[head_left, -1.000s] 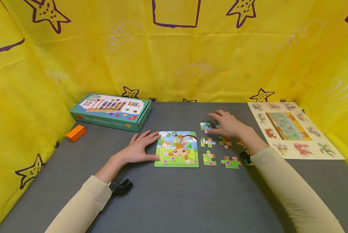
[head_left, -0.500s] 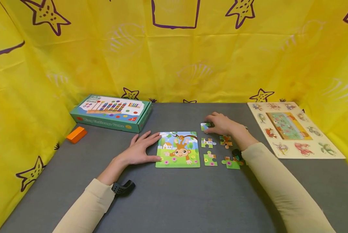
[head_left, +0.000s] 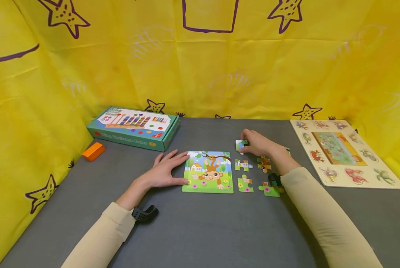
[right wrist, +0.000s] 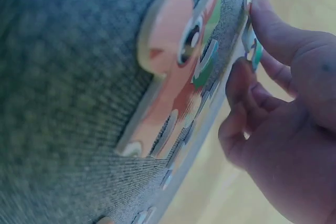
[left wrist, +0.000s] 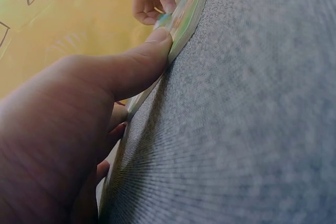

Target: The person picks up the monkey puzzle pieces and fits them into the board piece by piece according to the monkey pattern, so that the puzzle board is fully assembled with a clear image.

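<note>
My left hand (head_left: pixel 164 174) lies flat with fingers spread, its thumb and fingertips resting on the left edge of a square monkey puzzle board (head_left: pixel 208 173). In the left wrist view, the thumb (left wrist: pixel 142 59) presses along the board's rim. Just right of the board, my right hand (head_left: pixel 258 143) pinches a blue-and-green jigsaw piece (head_left: pixel 240 144) between thumb and fingers. The right wrist view shows that piece (right wrist: pixel 256 53) edge-on at the fingertips. Loose pieces lie below it: a house piece (head_left: pixel 242 165), a brown monkey piece (head_left: pixel 263 164) and green flower pieces (head_left: pixel 245 184). The right forearm hides others.
A green ring game box (head_left: pixel 133 128) stands at the back left, with an orange block (head_left: pixel 94 152) in front of it. To the right lies a wooden sea-animal board (head_left: pixel 337 175). Yellow cloth (head_left: pixel 200 74) hangs around the grey table (head_left: pixel 203 230).
My right hand has come down to the left from above the loose pieces, and its fingers have closed on the upper-left one. The left hand stays on the board.
</note>
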Demonstrator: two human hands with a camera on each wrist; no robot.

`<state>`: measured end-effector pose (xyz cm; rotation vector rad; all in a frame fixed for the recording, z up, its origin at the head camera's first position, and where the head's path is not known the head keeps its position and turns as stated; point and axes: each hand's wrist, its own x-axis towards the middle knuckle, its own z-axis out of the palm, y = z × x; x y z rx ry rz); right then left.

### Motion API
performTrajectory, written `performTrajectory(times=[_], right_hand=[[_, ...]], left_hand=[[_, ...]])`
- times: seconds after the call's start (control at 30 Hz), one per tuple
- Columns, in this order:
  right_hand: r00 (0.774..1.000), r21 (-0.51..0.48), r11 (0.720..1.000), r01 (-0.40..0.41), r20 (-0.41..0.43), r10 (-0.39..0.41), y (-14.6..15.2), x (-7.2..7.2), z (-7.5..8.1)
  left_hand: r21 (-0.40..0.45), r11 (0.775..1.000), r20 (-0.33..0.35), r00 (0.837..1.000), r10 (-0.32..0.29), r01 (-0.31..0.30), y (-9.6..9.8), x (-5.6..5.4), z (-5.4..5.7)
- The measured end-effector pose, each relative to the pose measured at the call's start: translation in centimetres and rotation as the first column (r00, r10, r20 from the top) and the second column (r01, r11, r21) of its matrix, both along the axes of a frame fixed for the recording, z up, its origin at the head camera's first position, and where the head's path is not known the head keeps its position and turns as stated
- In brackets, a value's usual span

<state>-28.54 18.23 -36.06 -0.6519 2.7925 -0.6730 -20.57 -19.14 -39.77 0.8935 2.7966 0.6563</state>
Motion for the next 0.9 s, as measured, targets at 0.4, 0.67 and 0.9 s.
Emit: performTrajectory(times=[0.4,0.67,0.9], right_hand=[[0.999,-0.168,0.985,0.042,0.032,-0.037,0.5,0.1,0.4],[0.999,-0.237,0.972,-0.003,0.039,0.012,-1.8,0.8,0.9],[0.991,-0.264,0.960,-0.097,0.062,0.117,-5.4,1.8,1.0]], left_hand=[[0.002,1.000,-0.002,1.000,0.003,-0.003,-0.1,0.2,-0.3],[0.007,1.000,0.002,1.000,0.009,-0.009,-0.1,0.2,-0.2],[0.008,1.000,0.003,1.000,0.006,-0.006,-0.1,0.1,-0.1]])
